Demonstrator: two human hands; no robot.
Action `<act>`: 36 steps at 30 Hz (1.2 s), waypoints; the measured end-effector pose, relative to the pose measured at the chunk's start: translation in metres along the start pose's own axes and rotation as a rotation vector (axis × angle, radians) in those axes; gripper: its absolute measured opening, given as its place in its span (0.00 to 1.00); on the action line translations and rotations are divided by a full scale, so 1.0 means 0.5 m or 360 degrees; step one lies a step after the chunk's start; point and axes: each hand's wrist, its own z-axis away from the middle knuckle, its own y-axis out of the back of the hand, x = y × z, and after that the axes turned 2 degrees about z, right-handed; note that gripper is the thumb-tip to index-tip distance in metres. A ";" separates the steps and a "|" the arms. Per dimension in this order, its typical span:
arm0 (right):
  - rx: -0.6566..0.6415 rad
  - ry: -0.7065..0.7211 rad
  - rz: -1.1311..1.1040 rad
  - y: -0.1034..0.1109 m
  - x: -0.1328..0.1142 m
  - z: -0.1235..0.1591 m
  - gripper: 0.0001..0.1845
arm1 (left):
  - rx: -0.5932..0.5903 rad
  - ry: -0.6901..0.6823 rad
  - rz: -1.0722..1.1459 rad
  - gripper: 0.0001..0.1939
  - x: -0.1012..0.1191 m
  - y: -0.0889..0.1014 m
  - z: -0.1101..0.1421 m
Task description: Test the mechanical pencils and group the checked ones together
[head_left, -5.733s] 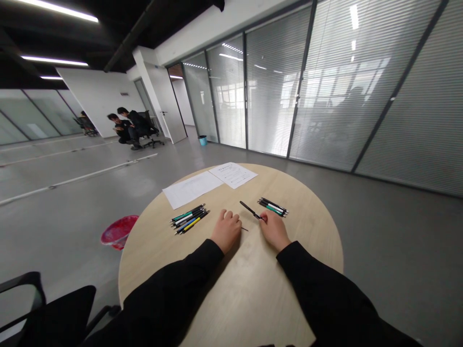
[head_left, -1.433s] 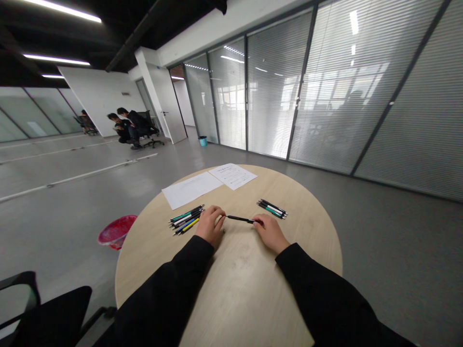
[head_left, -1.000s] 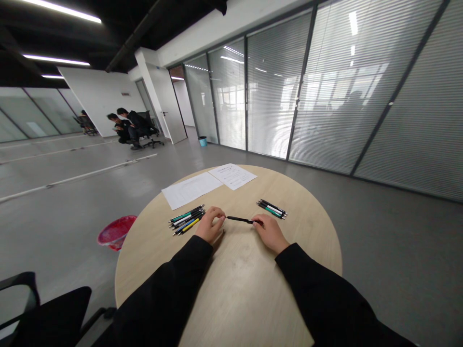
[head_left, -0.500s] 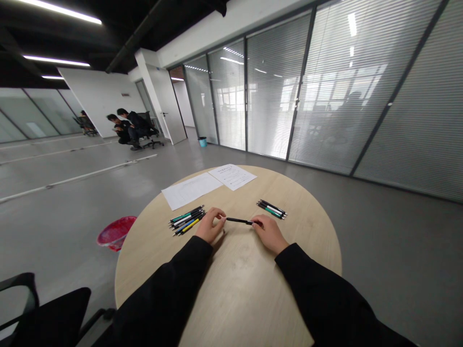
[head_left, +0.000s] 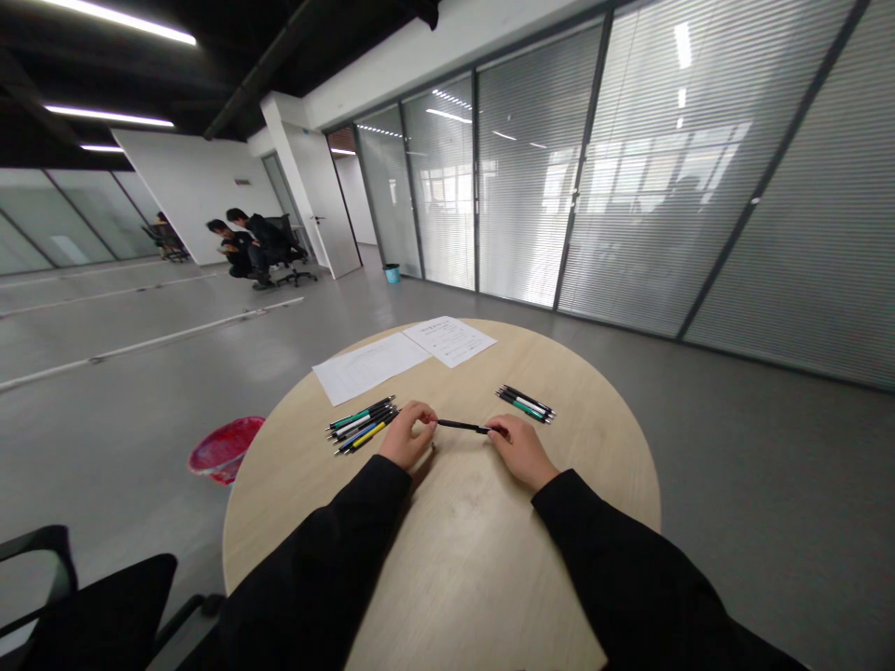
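Note:
Both my hands rest on a round wooden table [head_left: 454, 550]. My right hand [head_left: 521, 449] pinches one end of a black pen [head_left: 462, 426] that lies level between the hands. My left hand [head_left: 407, 433] has its fingers curled together by the pen's other end, closed on a small part too tiny to name. Just left of that hand lies a bundle of several coloured pens [head_left: 364, 425]. A smaller bundle of pens [head_left: 526, 403] lies beyond my right hand.
Two white paper sheets [head_left: 406, 352] lie at the table's far side. A red bin [head_left: 225, 447] stands on the floor to the left, a black chair [head_left: 84, 596] at the near left. People sit far off by the wall [head_left: 248, 244]. Glass partitions run behind.
Since 5.7 s ago the black pen swung from slanting up to lying level between my hands, and my left hand moved up to its tip. Over the last second hardly anything moved.

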 end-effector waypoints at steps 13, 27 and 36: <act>0.0023 -0.0020 -0.0012 0.000 0.002 -0.001 0.08 | -0.0018 0.0015 -0.0267 0.08 -0.031 0.010 0.006; 0.0032 0.0003 0.0029 0.000 0.009 -0.001 0.08 | -0.0363 0.0015 -0.0753 0.08 -0.021 0.015 0.012; 0.0025 -0.0007 0.0019 0.002 0.003 -0.002 0.08 | -0.0470 0.0017 -0.0953 0.11 0.000 0.017 0.005</act>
